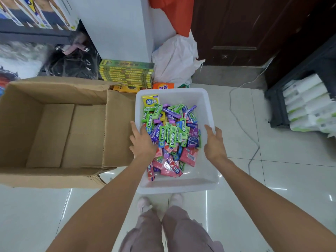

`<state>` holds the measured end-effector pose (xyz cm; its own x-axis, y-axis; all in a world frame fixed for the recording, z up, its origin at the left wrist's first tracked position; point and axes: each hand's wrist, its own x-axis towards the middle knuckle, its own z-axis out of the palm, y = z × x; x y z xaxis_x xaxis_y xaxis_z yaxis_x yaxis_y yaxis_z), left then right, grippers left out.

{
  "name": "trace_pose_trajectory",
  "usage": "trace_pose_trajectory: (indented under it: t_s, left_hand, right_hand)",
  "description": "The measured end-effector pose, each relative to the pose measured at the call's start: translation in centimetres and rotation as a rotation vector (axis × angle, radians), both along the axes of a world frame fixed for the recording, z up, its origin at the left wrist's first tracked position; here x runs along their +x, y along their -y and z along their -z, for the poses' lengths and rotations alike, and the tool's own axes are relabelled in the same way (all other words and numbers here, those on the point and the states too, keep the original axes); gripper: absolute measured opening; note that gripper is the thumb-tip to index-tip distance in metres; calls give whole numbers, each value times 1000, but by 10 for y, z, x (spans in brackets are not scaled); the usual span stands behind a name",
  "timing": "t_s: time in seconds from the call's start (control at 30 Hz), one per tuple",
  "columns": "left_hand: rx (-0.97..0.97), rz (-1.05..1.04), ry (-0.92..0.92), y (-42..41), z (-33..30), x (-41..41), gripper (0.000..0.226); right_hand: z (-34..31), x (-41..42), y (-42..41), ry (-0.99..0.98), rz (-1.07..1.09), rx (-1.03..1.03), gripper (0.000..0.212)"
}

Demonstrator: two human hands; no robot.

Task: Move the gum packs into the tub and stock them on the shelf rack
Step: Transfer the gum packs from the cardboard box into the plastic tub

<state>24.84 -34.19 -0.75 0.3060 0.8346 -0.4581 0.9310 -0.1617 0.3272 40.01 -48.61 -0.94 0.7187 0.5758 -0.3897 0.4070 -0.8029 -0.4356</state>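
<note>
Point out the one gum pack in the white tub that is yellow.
The yellow gum pack in the white plastic tub's far left corner, lying above the green packs; no other is mainly yellow.

The tub is open on top, and its near end shows bare bottom at 6 o'clock of the gum pile. At the tub's 9 o'clock the box stands hard against its wall, the flap touching the rim. At 12 o'clock the green cartons and a white bag crowd the far rim. Bare floor lies at 3 o'clock, crossed by a cable. At 6 o'clock the feet stand near the rim.
</note>
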Motion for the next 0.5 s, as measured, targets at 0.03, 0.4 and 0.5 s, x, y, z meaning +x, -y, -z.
trace_pose_trajectory:
  t_s: [0.03, 0.4, 0.5]
  left_hand:
    - [9, -1, 0, 1, 0, 1, 84]
    - [32, -102, 11, 3, 1, 11, 90]
    - [38, -145, 63, 2, 1, 14, 94]
  right_hand:
    - [0, 0, 0, 4, 1, 0, 75]
    - [-2, 4, -4, -44, 68, -18, 91]
    - [-4, 4, -5, -48, 74, -38, 89]
